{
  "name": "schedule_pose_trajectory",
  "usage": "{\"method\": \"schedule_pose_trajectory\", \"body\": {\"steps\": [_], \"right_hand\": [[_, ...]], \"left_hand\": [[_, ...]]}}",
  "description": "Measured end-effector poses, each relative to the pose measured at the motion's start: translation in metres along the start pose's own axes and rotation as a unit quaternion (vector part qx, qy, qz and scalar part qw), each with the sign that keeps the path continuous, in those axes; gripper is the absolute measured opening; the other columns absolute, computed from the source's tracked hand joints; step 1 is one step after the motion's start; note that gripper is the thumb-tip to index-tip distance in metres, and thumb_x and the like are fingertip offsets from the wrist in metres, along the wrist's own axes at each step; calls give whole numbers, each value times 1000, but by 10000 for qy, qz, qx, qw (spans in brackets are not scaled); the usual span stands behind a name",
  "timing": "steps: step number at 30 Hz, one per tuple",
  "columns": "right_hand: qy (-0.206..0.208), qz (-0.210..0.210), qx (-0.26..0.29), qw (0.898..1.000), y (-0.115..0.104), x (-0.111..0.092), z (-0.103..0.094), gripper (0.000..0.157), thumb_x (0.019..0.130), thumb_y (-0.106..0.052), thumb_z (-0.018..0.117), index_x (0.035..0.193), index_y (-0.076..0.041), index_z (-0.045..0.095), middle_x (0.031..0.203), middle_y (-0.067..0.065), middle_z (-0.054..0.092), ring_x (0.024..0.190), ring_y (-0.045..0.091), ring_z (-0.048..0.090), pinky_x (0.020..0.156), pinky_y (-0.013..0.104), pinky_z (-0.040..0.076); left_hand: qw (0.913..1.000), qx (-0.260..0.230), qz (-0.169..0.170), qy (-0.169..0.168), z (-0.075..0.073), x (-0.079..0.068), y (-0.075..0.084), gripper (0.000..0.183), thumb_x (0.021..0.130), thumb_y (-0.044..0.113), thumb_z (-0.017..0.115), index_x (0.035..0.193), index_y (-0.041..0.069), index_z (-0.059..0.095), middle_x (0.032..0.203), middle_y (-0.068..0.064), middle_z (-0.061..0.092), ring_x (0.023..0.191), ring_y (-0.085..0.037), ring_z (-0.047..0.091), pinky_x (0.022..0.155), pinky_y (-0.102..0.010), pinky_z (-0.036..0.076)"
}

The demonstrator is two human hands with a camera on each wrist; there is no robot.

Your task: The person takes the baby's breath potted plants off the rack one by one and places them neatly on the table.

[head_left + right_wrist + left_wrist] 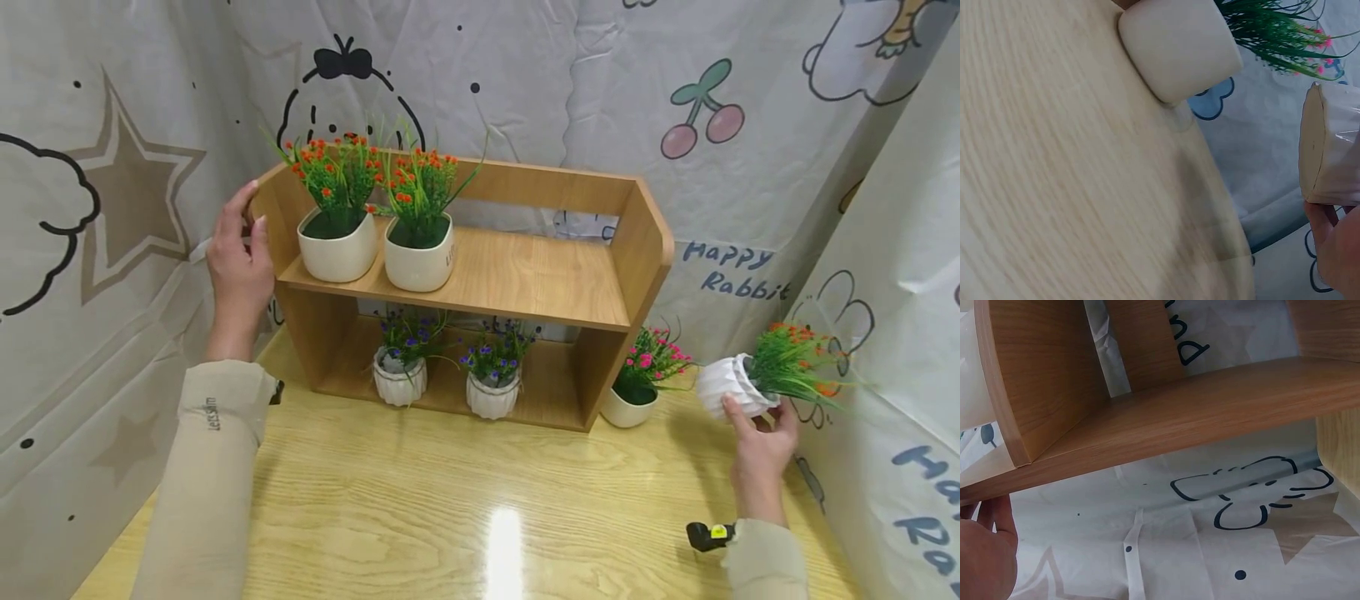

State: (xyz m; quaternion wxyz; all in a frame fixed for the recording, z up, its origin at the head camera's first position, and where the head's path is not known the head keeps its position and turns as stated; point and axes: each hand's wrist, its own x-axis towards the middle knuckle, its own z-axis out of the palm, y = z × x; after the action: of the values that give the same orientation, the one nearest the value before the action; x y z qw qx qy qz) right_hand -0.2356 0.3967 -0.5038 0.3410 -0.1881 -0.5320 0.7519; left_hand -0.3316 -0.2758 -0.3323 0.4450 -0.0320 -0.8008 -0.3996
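My left hand [242,265] holds the left side panel of a two-tier wooden shelf [536,267]; in the left wrist view its fingers [1004,515] are at the panel's edge. At the far right my right hand [763,454] grips a white ribbed flowerpot [726,385] with orange flowers. The pot is tipped on its side, its plant pointing right. In the right wrist view its flat base [1312,144] shows, raised off the table. Nearest to it, a smooth white pot with pink flowers [632,407] stands against the shelf's right side.
Two cream pots with orange flowers [337,246] [420,258] stand at the left of the upper tier. Two white pots with purple flowers [400,382] [492,396] stand on the lower tier. Printed cloth [510,75] surrounds the wooden table [390,500] at the back and sides.
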Motion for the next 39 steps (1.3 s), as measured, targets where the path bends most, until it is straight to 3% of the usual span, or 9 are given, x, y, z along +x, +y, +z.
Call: {"method": "schedule_pose_trajectory", "body": {"steps": [2, 8, 12, 26, 33, 39], "right_hand": [[22, 158, -148, 9998, 4, 1, 1, 71, 82, 10, 81, 143, -13, 52, 119, -3, 48, 102, 10, 55, 76, 10, 52], [-34, 468, -707, 9964, 15, 5, 4, 83, 84, 0, 83, 154, -11, 40, 120, -8, 46, 104, 8, 52, 78, 8, 51], [14, 533, -1034, 9932, 24, 6, 7, 82, 85, -6, 84, 154, -10, 40, 118, -10, 45, 103, 7, 51, 77, 7, 49], [-57, 614, -1470, 9872, 44, 6, 14, 81, 84, -10, 86, 150, -6, 40, 115, -12, 43, 100, 5, 50, 78, 7, 49], [-104, 678, -1698, 9831, 49, 6, 16, 89, 85, -13, 86, 156, -5, 34, 117, -14, 42, 101, 4, 49, 80, 6, 48], [-70, 627, -1793, 9818, 54, 4, 13, 87, 85, -12, 85, 155, -5, 35, 116, -13, 40, 101, 3, 49, 79, 6, 48]], "left_hand": [[10000, 21, 8, -6, 0, 0, 0, 43, 110, 23, 47, 152, 28, 50, 152, -10, 55, 123, -30, 58, 96, -29, 45], [10000, 49, 20, -28, 0, -1, 0, 43, 111, 24, 46, 153, 28, 49, 152, -11, 55, 124, -31, 58, 99, -40, 49], [10000, 73, -19, -59, 0, -1, -1, 43, 111, 25, 46, 154, 29, 48, 153, -10, 54, 126, -31, 58, 101, -43, 49], [10000, 68, 18, -59, 1, 0, -3, 43, 111, 25, 46, 154, 30, 48, 153, -12, 53, 125, -31, 56, 102, -50, 49], [10000, 92, 12, -10, 1, 0, -4, 43, 111, 25, 46, 153, 31, 48, 151, -12, 55, 122, -31, 57, 98, -41, 47], [9999, 92, -10, -46, 1, 0, -4, 43, 111, 26, 46, 154, 31, 48, 151, -13, 54, 122, -31, 57, 98, -45, 48]]}}
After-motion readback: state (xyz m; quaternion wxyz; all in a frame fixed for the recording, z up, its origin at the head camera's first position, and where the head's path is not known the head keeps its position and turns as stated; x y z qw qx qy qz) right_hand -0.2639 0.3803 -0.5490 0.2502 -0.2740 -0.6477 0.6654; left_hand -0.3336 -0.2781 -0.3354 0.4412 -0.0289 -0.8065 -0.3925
